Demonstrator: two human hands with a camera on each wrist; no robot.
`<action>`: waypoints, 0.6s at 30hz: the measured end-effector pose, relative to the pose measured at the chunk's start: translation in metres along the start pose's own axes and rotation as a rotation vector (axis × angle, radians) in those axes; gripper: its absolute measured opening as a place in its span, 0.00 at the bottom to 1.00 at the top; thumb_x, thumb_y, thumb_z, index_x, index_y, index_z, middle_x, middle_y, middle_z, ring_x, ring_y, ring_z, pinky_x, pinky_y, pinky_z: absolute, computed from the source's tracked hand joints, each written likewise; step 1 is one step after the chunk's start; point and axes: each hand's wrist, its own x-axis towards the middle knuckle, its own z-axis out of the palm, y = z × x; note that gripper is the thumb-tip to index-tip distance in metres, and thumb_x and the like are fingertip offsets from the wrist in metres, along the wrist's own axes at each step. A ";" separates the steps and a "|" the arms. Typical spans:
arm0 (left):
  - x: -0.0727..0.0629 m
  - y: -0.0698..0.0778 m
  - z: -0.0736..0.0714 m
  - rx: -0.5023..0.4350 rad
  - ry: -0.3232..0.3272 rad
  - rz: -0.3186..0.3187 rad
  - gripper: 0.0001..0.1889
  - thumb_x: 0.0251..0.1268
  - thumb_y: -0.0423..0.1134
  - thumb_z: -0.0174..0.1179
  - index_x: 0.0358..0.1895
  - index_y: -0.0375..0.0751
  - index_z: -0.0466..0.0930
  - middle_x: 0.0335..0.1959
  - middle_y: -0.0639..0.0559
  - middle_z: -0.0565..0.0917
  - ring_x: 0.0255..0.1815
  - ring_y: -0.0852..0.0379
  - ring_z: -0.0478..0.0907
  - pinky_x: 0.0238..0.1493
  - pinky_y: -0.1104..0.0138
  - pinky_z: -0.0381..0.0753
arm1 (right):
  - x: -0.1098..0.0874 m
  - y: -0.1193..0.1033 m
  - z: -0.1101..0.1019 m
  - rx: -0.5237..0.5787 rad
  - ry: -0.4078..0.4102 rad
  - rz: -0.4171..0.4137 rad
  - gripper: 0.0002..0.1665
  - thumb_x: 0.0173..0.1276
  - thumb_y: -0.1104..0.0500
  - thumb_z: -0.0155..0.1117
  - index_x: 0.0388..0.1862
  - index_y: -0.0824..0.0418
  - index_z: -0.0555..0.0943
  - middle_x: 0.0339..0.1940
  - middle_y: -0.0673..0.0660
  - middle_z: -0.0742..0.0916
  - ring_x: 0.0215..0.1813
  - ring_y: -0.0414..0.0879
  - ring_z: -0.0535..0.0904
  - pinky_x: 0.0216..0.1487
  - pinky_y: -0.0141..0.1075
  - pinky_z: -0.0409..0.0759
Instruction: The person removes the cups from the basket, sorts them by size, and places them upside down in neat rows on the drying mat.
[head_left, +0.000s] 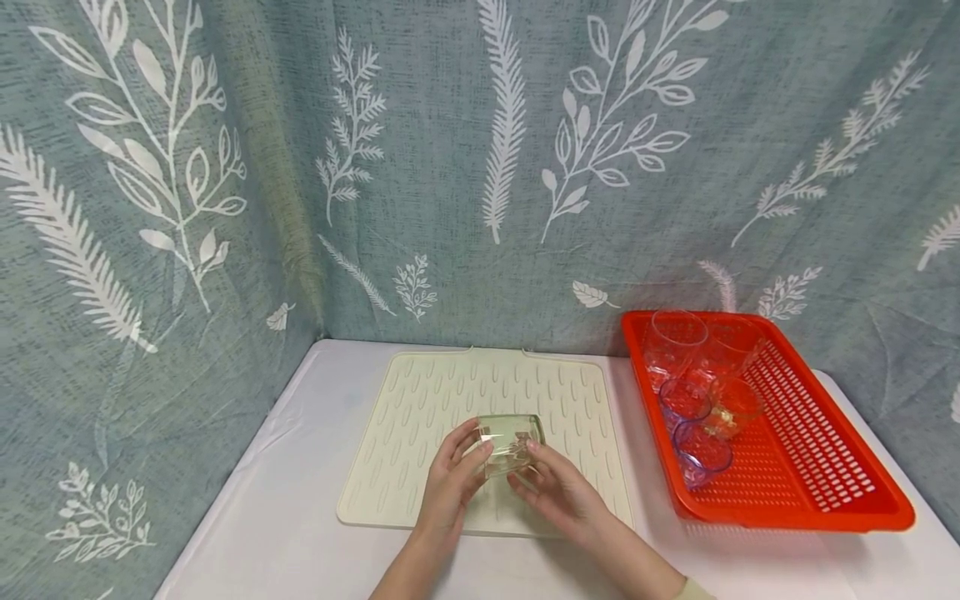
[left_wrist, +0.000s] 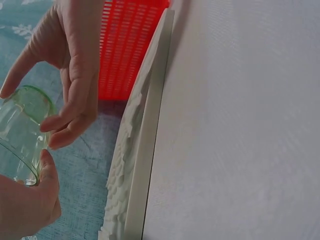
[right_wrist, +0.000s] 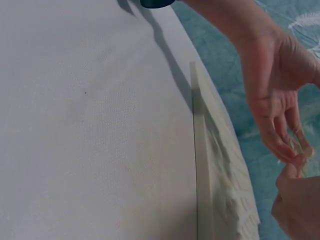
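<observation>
This looks like a makeshift booth: leaf-print curtains (head_left: 442,183) wall in a white table (head_left: 277,517). A ridged mat (head_left: 386,492), a red basket (head_left: 795,517) of cups (head_left: 693,458) and a glass (head_left: 510,440) suggest kitchen work; the room beyond is hidden.

There, the green glass (left_wrist: 25,131) is running past the left wrist view's edge, the red basket (left_wrist: 122,50) is being cropped above, and a dark thing (right_wrist: 157,3) is barely peeking into the right wrist view!
</observation>
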 end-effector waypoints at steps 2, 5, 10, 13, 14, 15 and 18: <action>0.000 -0.001 -0.001 -0.003 -0.006 -0.001 0.35 0.66 0.40 0.59 0.73 0.36 0.56 0.71 0.38 0.60 0.56 0.57 0.72 0.53 0.67 0.73 | 0.000 0.001 0.001 -0.002 0.017 0.002 0.17 0.71 0.58 0.55 0.57 0.60 0.72 0.53 0.51 0.80 0.57 0.46 0.73 0.62 0.41 0.73; 0.000 -0.002 -0.003 0.000 -0.015 -0.003 0.35 0.66 0.41 0.59 0.73 0.36 0.56 0.71 0.37 0.60 0.57 0.56 0.71 0.54 0.66 0.73 | 0.002 0.002 0.001 -0.009 0.024 0.000 0.22 0.71 0.58 0.56 0.61 0.64 0.69 0.53 0.53 0.79 0.57 0.46 0.73 0.62 0.41 0.73; 0.003 -0.003 -0.010 0.057 -0.042 -0.002 0.35 0.66 0.43 0.59 0.73 0.36 0.56 0.71 0.37 0.61 0.62 0.51 0.70 0.59 0.63 0.72 | 0.005 0.002 0.001 -0.013 0.021 0.004 0.26 0.70 0.58 0.56 0.64 0.65 0.66 0.53 0.52 0.79 0.57 0.46 0.72 0.62 0.42 0.73; 0.007 -0.003 -0.019 0.147 -0.042 0.014 0.35 0.66 0.43 0.60 0.72 0.37 0.58 0.70 0.39 0.64 0.65 0.48 0.68 0.63 0.60 0.71 | 0.008 0.002 0.001 -0.022 0.032 -0.002 0.21 0.70 0.57 0.57 0.59 0.63 0.70 0.50 0.51 0.79 0.56 0.47 0.71 0.63 0.43 0.72; 0.009 -0.002 -0.023 0.190 -0.032 0.024 0.34 0.66 0.44 0.61 0.72 0.38 0.60 0.69 0.40 0.65 0.66 0.47 0.68 0.63 0.58 0.70 | 0.010 0.001 0.002 -0.028 0.037 -0.007 0.19 0.70 0.57 0.57 0.57 0.62 0.72 0.49 0.51 0.79 0.56 0.47 0.71 0.63 0.44 0.72; 0.011 -0.001 -0.027 0.236 -0.018 0.040 0.33 0.66 0.44 0.61 0.71 0.38 0.61 0.68 0.40 0.67 0.66 0.46 0.67 0.64 0.57 0.70 | 0.011 0.001 0.002 -0.033 0.043 -0.011 0.16 0.70 0.58 0.58 0.55 0.60 0.73 0.48 0.51 0.78 0.56 0.47 0.71 0.63 0.44 0.72; 0.017 0.005 -0.043 0.390 0.049 0.083 0.32 0.66 0.45 0.62 0.70 0.40 0.65 0.66 0.41 0.70 0.66 0.45 0.68 0.64 0.52 0.69 | 0.017 -0.001 0.002 -0.045 0.065 -0.033 0.09 0.70 0.59 0.58 0.47 0.58 0.78 0.44 0.52 0.78 0.54 0.48 0.72 0.62 0.46 0.72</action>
